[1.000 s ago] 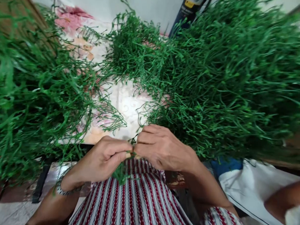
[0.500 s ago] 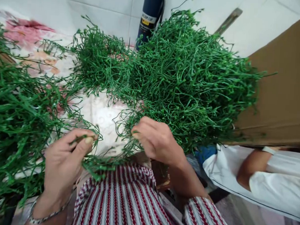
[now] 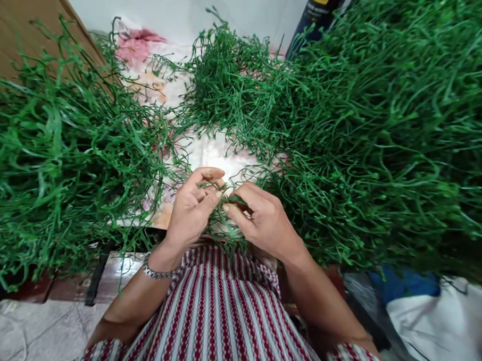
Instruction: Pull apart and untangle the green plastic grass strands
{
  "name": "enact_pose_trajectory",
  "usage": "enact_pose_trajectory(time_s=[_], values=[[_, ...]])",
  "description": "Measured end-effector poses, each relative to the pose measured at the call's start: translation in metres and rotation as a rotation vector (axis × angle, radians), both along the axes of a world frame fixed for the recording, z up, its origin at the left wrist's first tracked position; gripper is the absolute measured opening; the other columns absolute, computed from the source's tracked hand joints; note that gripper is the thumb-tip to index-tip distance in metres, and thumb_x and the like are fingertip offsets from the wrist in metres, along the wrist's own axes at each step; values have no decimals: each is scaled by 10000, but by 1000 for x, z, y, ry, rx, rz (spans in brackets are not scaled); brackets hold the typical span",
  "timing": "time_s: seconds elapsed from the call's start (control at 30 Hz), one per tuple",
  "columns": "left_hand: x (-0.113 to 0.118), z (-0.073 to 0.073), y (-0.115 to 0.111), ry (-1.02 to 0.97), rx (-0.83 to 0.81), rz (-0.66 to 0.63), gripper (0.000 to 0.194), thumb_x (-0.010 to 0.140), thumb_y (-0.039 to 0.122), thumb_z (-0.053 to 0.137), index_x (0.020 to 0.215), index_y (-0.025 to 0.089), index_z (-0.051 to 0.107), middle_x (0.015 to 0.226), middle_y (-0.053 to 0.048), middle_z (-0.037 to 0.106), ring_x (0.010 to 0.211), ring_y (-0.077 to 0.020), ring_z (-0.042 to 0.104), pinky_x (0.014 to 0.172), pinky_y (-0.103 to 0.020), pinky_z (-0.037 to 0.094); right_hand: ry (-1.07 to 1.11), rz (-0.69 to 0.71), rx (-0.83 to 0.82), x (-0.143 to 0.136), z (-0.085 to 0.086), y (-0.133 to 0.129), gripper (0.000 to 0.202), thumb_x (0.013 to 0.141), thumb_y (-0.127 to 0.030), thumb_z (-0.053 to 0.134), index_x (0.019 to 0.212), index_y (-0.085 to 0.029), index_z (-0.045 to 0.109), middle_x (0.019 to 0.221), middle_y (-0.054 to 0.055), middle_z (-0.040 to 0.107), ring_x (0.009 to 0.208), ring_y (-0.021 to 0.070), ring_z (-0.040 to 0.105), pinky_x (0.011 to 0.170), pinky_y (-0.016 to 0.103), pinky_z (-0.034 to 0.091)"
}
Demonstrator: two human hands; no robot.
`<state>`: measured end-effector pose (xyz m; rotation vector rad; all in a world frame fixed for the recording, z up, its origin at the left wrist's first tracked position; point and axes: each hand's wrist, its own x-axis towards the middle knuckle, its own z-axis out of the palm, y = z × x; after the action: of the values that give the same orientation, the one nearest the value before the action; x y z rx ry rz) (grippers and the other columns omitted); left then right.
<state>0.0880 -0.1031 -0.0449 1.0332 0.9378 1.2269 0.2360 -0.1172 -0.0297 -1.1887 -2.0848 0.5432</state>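
Observation:
My left hand (image 3: 194, 210) and my right hand (image 3: 265, 216) are close together over the near edge of the table. Both have thumb and fingers pinched on a thin green plant stem (image 3: 224, 189), partly hidden by the fingers. More stems hang below the hands towards my lap. A big heap of loose green stems (image 3: 66, 167) with small knobbed tips spreads to the left. To the right rises a larger heap of the same stems (image 3: 387, 133), with a smaller clump (image 3: 229, 79) behind the hands.
A white cloth with pink and orange flowers (image 3: 214, 152) covers the table. Against the white wall stands a dark blue vacuum cup (image 3: 318, 19). Brown cardboard (image 3: 24, 27) leans at the back left. White fabric (image 3: 430, 322) lies at the lower right.
My hands have come together from being apart, now meeting at the stem. The view has turned left, so things appear farther right and the other person's arm is out of sight.

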Motion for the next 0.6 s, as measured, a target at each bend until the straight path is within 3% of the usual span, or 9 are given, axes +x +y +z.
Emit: enact_pose_trajectory(time_s=[0.1,0.2,0.3,0.4,0.6], values=[[-4,-4,-3,-29,55,24,397,715,187,648,1085,225,506,967,-28,548,731,-77,546,680,-188,456,46,-25,37,0,-3,-2,140,852,-199,488,720,-153,500,649,-3,465,625,105,448,587,231,359],[-10,-8,-8,6,53,31,320,733,222,644,1033,210,532,946,-32,563,833,-108,565,762,-214,455,94,-33,68,2,-4,-5,90,842,-183,512,757,-153,516,675,3,494,637,102,465,591,229,369],[-14,-11,-14,94,-2,-2,166,727,225,654,868,170,585,810,-11,574,741,-93,541,668,-181,435,139,-46,80,3,-7,-8,65,832,-169,526,768,-159,519,678,1,494,633,100,469,587,229,378],[-15,-14,-17,101,-35,14,135,703,210,672,797,162,588,725,12,558,628,-75,488,568,-169,399,158,-81,85,1,-9,-10,37,817,-165,549,791,-168,523,692,-2,494,642,101,476,600,232,394],[-12,-14,-20,119,30,52,73,737,187,627,777,169,569,718,17,545,637,-80,468,579,-176,376,193,-55,72,0,-6,-13,147,798,-156,563,943,-174,546,800,17,556,703,111,518,645,244,429]])
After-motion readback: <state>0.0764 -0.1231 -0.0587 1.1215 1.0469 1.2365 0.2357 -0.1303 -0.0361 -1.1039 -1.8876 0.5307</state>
